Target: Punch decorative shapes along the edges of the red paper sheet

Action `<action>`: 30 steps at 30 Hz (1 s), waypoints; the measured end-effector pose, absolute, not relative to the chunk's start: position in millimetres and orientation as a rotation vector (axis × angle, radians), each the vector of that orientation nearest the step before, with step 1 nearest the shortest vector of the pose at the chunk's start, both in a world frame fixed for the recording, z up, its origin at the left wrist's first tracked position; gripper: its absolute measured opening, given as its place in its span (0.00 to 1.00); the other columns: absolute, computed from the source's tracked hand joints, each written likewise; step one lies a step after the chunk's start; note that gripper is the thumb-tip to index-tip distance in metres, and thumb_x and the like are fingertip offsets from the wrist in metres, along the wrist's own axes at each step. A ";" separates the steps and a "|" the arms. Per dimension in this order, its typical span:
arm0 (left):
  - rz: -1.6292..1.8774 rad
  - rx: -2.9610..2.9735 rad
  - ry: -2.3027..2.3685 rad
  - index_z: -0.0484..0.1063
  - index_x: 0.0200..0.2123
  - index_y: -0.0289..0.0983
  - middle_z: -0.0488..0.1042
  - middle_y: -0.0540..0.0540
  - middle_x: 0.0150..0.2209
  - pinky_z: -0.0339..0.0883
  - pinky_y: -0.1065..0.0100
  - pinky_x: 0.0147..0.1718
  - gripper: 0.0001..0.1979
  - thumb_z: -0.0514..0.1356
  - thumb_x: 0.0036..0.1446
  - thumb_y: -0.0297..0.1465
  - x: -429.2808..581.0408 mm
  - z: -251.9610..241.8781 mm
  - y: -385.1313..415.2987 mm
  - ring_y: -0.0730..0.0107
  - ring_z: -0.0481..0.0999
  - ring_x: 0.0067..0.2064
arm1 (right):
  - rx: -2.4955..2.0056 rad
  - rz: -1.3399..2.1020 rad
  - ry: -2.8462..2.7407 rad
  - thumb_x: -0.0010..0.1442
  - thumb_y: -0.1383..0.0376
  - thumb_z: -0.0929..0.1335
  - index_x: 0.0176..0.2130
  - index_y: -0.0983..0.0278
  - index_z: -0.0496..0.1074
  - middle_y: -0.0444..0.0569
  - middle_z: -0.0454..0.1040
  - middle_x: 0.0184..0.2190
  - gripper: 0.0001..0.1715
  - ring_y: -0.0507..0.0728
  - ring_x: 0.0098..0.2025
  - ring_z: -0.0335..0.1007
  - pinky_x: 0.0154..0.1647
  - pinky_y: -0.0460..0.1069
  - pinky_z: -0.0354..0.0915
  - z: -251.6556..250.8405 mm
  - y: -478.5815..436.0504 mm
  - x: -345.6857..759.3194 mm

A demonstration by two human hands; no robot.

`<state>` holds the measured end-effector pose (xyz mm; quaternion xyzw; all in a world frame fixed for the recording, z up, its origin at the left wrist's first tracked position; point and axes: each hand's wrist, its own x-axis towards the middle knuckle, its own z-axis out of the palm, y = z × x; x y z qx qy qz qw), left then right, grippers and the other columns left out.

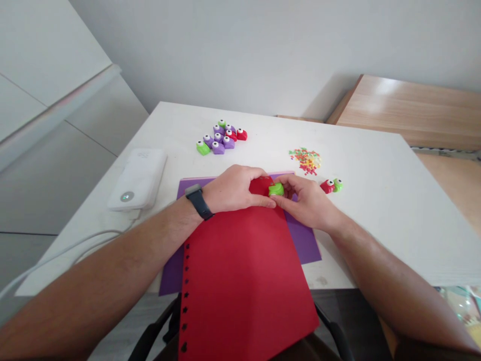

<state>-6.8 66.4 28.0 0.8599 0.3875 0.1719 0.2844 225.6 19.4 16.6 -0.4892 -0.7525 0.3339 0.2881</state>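
1. The right hand (308, 200) is curled closely around a small lime-green plastic craft punch (276, 189), with its fingertips (281, 196) wrapped over the near side of the punch. It appears to have firm hold of it.
2. The left hand (233, 190), with a black strap watch (198, 201) on its wrist, lies across a red card sheet (240, 281), its fingers partly closed. Its thumb reaches toward the punch, but the view is crowded here, so I can't tell whether it touches the punch or only pins the card.
3. The punch sits at the far end of the red card sheet, apparently over its edge, just between the two hands. A row of small star-shaped holes runs down the sheet's left side.
4. The punch probably weighs little, and its smooth plastic may slip, so the body is the best place to hold it, with the fingers around its sides. The card looks light and fairly stiff, though it would likely crease at a thin edge; a flat palm on the sheet would steady it.
5. A purple card sheet (304, 245) lies under the red one on a white table (356, 240). Beyond are a cluster of purple, red and green craft punches (220, 138), a scatter of tiny multicoloured paper cut-outs (306, 160) and a red and a green craft punch (330, 186). A white power bank (137, 178) with a white cable (75, 245) sits to the left.
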 end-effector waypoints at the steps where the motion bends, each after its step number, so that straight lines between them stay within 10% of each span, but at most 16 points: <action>1: 0.475 2.300 1.037 0.81 0.51 0.38 0.85 0.44 0.47 0.71 0.61 0.49 0.30 0.71 0.55 0.54 -8.2 27.6 66.7 0.54 0.83 0.48 | -1.314 0.895 -2.002 0.65 0.62 0.74 0.48 0.62 0.78 0.45 0.79 0.36 0.12 0.53 0.33 0.71 0.35 0.50 0.67 16.6 19.5 225.9; 12: 0.522 2.343 1.033 0.78 0.51 0.38 0.84 0.45 0.50 0.71 0.60 0.52 0.12 0.60 0.70 0.35 -14.4 20.2 66.5 0.57 0.83 0.51 | -1.367 0.911 -1.896 0.65 0.59 0.74 0.49 0.63 0.76 0.45 0.79 0.36 0.15 0.53 0.33 0.70 0.35 0.51 0.66 20.2 22.2 233.4; 30: 0.537 2.327 1.103 0.75 0.54 0.41 0.84 0.46 0.50 0.72 0.59 0.50 0.14 0.58 0.70 0.37 -14.0 18.9 63.4 0.55 0.83 0.51 | -1.625 0.190 -1.906 0.66 0.59 0.69 0.63 0.67 0.73 0.61 0.83 0.48 0.30 0.65 0.43 0.79 0.48 0.62 0.74 19.7 46.0 273.0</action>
